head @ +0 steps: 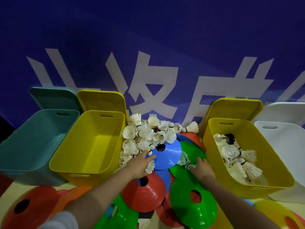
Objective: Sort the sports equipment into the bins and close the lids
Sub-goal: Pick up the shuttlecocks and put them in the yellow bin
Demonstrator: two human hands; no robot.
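A heap of white shuttlecocks [145,134] lies between two yellow bins, on top of blue, green and red disc cones. My left hand [140,164] reaches over the blue cone [166,156] and holds a shuttlecock [150,167] under its fingers. My right hand [202,167] pinches another shuttlecock [185,160] on a green cone [191,149]. The left yellow bin [92,146] is empty. The right yellow bin [274,164] holds several shuttlecocks. Their lids lean behind them.
A teal bin [33,142] stands empty at far left and a white bin [287,146] at far right, each with its lid behind. Red [145,194], green [193,207] and orange cones cover the floor in front. A blue banner wall stands behind.
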